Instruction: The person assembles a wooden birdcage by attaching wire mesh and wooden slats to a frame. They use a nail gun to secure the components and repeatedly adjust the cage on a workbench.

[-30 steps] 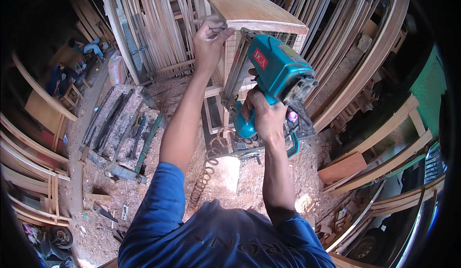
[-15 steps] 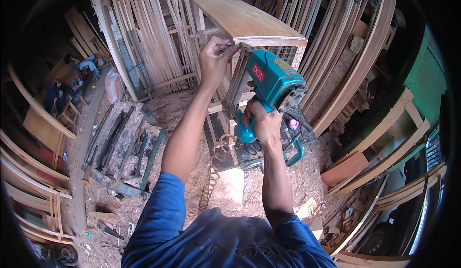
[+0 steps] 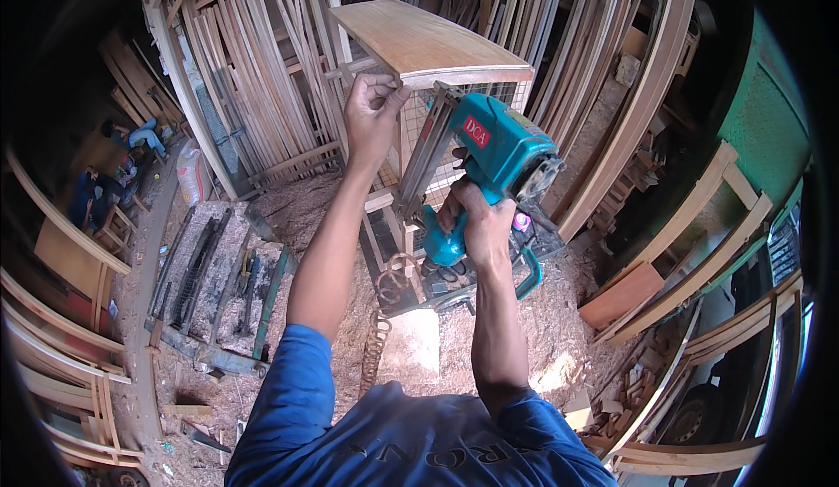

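My right hand [image 3: 479,218] is wrapped round the handle of a teal pneumatic nail gun [image 3: 500,142]. The gun's nose points up and away from me, a little right of the near corner of a wooden cabinet [image 3: 437,37] that has a plywood top and wire mesh below. At that corner my left hand [image 3: 371,116] is closed, thumb and forefinger pressed together against the edge under the top. Whatever those fingers pinch is too small to make out. A coiled brown air hose [image 3: 377,330] hangs below the gun.
Beneath the gun is a low bench with a teal-handled tool [image 3: 530,274] and a pink tape measure [image 3: 522,221]. A slatted platform [image 3: 218,277] with tools lies at left. Upright timber strips [image 3: 253,68] line the back. Two people sit at far left. Sawdust covers the floor.
The nail gun's nose has drawn back to the right, away from the cabinet corner. My left hand stays at that corner. The whole view has shifted slightly.
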The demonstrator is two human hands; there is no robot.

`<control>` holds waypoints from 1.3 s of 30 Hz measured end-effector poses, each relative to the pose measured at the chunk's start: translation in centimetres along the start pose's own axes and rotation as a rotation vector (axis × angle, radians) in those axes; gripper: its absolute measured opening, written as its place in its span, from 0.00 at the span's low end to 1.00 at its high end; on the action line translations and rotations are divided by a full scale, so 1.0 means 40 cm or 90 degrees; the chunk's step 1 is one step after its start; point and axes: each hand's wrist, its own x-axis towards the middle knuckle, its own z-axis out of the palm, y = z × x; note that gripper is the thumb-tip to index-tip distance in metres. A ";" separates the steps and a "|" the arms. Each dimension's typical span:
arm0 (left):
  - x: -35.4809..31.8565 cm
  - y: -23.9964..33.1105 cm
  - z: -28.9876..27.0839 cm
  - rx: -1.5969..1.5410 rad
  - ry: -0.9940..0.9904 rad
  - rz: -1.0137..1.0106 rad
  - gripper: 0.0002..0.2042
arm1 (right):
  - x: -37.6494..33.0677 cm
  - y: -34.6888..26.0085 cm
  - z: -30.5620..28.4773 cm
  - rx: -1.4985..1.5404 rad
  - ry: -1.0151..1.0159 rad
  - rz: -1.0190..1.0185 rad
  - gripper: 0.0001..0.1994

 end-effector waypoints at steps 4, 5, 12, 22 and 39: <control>-0.010 0.023 0.004 0.028 0.004 -0.023 0.19 | 0.022 -0.017 -0.001 0.032 0.023 0.041 0.16; -0.014 0.026 0.002 0.056 -0.005 -0.029 0.22 | 0.026 -0.016 0.001 0.038 0.014 0.030 0.17; -0.058 -0.010 -0.067 -0.020 -0.112 -0.205 0.30 | -0.050 -0.001 -0.022 0.383 0.065 0.155 0.18; -0.280 -0.107 -0.261 0.194 -0.248 -0.167 0.16 | -0.017 -0.051 -0.028 0.372 0.085 0.061 0.10; -0.502 -0.164 -0.310 -0.149 -0.648 -0.689 0.25 | 0.051 -0.041 0.009 0.304 0.099 0.026 0.12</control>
